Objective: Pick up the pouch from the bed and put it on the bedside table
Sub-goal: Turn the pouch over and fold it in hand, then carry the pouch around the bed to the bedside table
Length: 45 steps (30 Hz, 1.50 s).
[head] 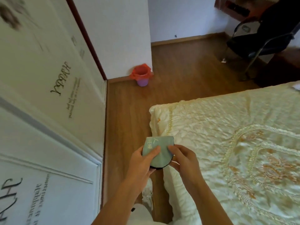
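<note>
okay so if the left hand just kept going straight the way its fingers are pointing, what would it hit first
The left hand already grips the pale green fabric pouch with black trim. Its fingers point up-right toward the right hand, so those fingertips would likely come first, then the cream embroidered bedspread; depth is uncertain.

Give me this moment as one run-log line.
stage: carrying | pouch: off bed, held over floor beside it | left hand: gripping pouch | right hand: gripping pouch | bedside table: not in view
</note>
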{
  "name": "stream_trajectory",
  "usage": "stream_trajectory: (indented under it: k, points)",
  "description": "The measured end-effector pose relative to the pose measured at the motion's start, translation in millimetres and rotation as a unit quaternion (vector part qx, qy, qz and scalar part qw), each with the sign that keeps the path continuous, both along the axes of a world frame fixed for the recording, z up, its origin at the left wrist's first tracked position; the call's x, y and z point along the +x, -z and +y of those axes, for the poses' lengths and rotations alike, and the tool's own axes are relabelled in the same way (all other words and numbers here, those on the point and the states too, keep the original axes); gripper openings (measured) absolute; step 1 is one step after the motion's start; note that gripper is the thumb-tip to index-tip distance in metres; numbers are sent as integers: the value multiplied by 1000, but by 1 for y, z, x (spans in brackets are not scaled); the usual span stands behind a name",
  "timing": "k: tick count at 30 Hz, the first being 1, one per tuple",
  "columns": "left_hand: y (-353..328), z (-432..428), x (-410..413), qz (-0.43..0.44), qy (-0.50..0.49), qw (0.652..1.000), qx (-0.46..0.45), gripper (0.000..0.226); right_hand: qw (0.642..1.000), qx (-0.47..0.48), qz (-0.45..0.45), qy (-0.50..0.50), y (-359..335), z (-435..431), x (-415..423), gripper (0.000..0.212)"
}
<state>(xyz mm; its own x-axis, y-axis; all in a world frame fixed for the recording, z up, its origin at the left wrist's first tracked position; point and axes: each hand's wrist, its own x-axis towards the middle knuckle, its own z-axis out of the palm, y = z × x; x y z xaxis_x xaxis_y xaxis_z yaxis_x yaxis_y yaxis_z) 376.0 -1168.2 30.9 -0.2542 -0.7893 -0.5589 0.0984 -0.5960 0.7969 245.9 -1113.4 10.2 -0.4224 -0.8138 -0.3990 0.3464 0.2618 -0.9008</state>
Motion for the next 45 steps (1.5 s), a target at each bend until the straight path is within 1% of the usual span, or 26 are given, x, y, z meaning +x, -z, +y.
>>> stream_trajectory:
  k: [3, 6, 12, 13, 16, 18, 22, 27, 32, 35, 40, 42, 45]
  points:
    - [7, -11, 24, -8, -41, 999, -4, 38, 999, 8, 4, -44, 4, -23, 20, 21]
    - [16, -27, 41, -12, -68, 998, -4, 61, 997, 21, 0, -71, 10, -50, 34, 20]
    - [34, -95, 59, -2, -112, 994, 10, 64, 993, 44, -5, -112, 19, -127, 49, 20]
    - [37, -112, 61, 1, -116, 993, 14, 62, 992, 47, -5, -118, 21, -144, 51, 18]
    - [45, -170, 66, 10, -122, 992, 21, 45, 991, 51, -2, -121, 23, -200, 56, 13]
    - [46, -212, 68, 19, -117, 993, 24, 40, 991, 54, 5, -118, 22, -241, 60, 11]
    - [40, -290, 78, 23, -105, 994, 23, 42, 991, 54, 21, -119, 13, -318, 69, 9]
    - [33, -370, 85, 31, -101, 994, 16, 36, 992, 46, 30, -116, 7, -395, 71, 20]
    - [31, -435, 81, 29, -90, 995, 11, 39, 992, 52, 32, -108, 10, -460, 66, 23]
    - [33, -476, 73, 25, -92, 995, 10, 33, 992, 55, 22, -110, 13, -502, 60, 21]
    - [38, -554, 50, 29, -97, 995, 7, 15, 992, 43, 4, -115, 26, -583, 38, 19]
    - [41, -590, 37, 20, -92, 995, 8, 19, 992, 41, -1, -118, 31, -618, 23, 20]
    - [41, -653, 9, 5, -88, 996, 2, 31, 992, 28, 6, -124, 29, -678, -8, 20]
